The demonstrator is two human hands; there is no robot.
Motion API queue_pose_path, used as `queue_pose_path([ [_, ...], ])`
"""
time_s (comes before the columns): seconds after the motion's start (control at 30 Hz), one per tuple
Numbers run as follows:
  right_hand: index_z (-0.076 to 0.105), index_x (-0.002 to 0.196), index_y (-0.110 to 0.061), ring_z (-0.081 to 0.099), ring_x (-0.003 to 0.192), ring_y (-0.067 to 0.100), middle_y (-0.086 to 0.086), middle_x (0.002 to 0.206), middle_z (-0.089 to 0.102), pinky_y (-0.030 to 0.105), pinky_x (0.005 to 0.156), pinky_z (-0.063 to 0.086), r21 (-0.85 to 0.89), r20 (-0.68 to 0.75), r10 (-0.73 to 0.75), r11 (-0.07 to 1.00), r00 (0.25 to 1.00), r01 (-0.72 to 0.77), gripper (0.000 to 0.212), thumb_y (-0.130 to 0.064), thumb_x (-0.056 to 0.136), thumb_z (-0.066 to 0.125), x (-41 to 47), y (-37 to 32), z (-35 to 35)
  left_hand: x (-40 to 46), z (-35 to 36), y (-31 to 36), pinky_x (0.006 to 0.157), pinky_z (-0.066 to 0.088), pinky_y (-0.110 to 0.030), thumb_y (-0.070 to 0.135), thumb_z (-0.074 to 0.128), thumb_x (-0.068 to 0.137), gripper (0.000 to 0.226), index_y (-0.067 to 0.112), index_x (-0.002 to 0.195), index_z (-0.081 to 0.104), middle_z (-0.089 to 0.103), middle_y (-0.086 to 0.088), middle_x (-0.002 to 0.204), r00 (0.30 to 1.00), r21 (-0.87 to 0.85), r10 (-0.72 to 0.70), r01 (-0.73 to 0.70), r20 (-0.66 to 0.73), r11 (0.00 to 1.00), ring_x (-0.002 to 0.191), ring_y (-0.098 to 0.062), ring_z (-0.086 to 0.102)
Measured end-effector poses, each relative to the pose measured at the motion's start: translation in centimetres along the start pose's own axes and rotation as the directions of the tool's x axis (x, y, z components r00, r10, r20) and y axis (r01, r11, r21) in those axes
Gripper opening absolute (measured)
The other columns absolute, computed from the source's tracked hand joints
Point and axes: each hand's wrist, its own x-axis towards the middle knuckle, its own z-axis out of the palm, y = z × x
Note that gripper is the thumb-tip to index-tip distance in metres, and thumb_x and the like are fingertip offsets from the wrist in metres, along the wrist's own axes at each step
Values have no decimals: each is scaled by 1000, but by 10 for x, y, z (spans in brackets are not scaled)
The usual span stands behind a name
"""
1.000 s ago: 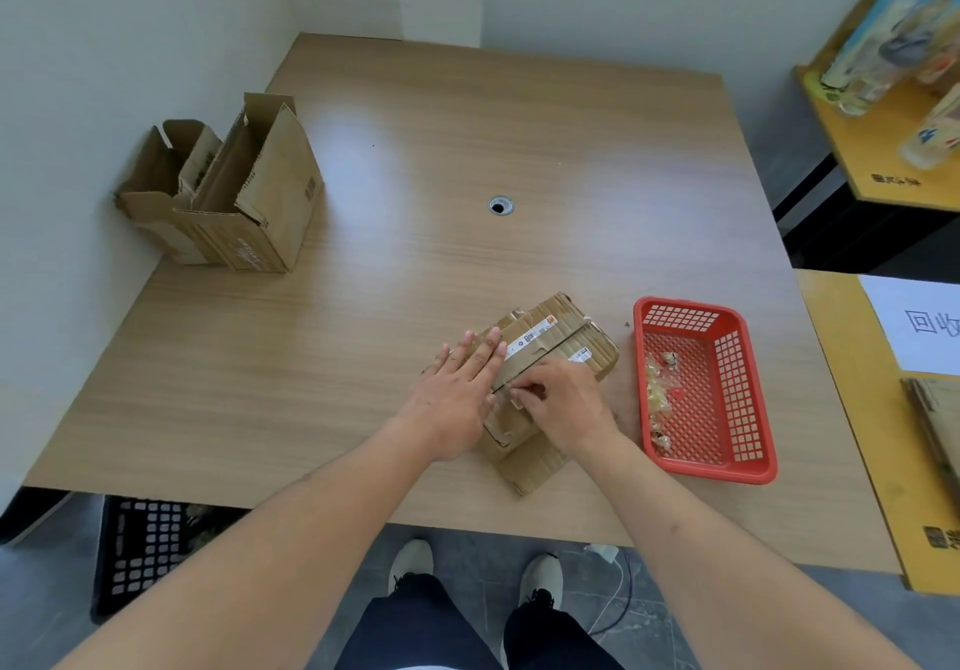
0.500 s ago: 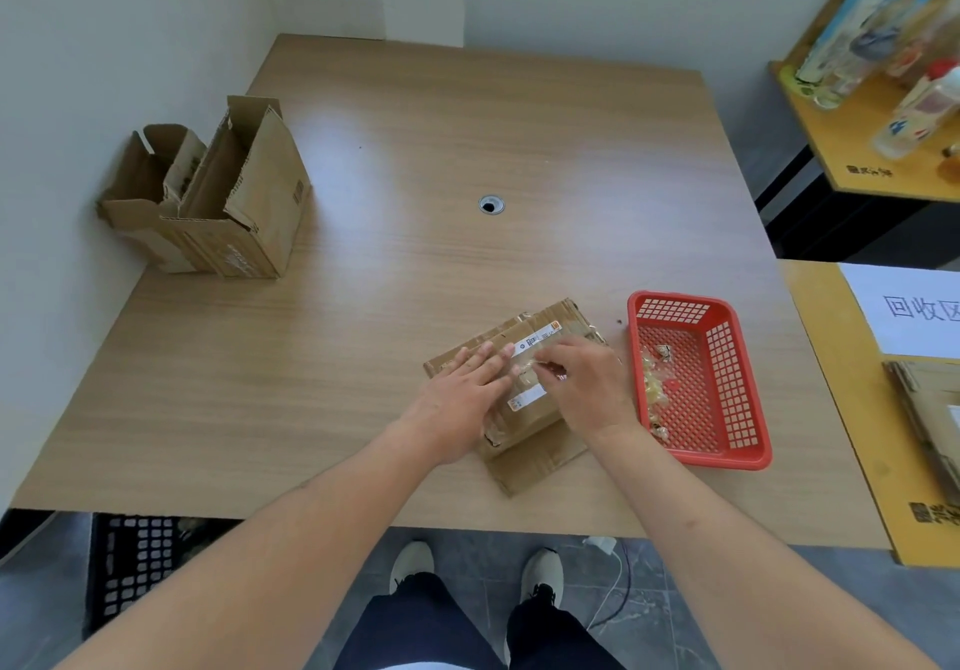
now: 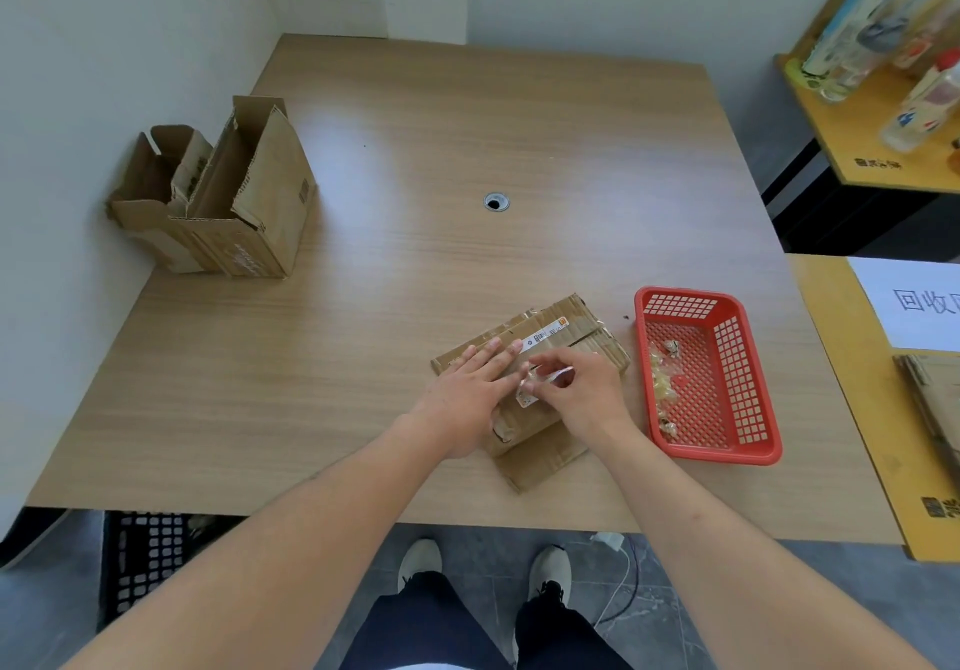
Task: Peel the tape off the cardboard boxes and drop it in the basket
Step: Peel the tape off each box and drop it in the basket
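Left hand: the left hand lies flat with straight fingers, pressing down on the flattened cardboard box near the table's near edge
Right hand: the right hand pinches a clear strip of tape with a bit of white label, lifted off the box top
Basket: the red basket sits just right of the box, holding crumpled tape scraps
Other boxes: two opened cardboard boxes stand at the far left, against the wall
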Motion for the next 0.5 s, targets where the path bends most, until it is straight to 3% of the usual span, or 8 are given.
queue_pose_path([
  [0.13, 78, 111, -23, 61, 74, 12, -5, 98, 59, 31, 80, 53, -226, 70, -118, 965, 991, 131, 27, -26, 85, 84, 4, 3, 5, 0, 1, 0, 126, -7, -34, 22, 38, 108, 59, 27, 163, 16, -11, 9, 170, 1000, -46, -1, 0, -26, 999, 156, -15, -12],
  [0.23, 80, 104, -20, 60, 82, 16, -2, 94, 63, 39, 78, 52, -358, 123, -196, 905, 973, 228, 17, -30, 91, 76, 3, 6, 6, 0, 1, 1, 126, -5, -30, 21, 42, 109, 52, 22, 160, 31, 5, 8, 170, 994, -199, -28, 7, -103, 980, 157, -14, -1],
  [0.3, 80, 97, -18, 61, 82, 19, 0, 91, 63, 40, 76, 52, -394, 110, -213, 887, 971, 239, 13, -28, 92, 73, 0, 6, 8, 1, 0, 1, 126, -2, -29, 20, 45, 108, 49, 17, 156, 38, 13, 7, 169, 991, -261, -44, 9, -128, 965, 157, -14, 4],
  [0.5, 75, 86, -15, 61, 83, 20, 0, 88, 65, 34, 77, 49, -406, 59, -161, 898, 985, 171, 11, -24, 91, 71, 8, 0, 12, 0, -1, -1, 127, -1, -29, 21, 46, 108, 52, 18, 158, 35, 12, 9, 169, 991, -230, -32, 2, -126, 973, 157, -12, 3],
])
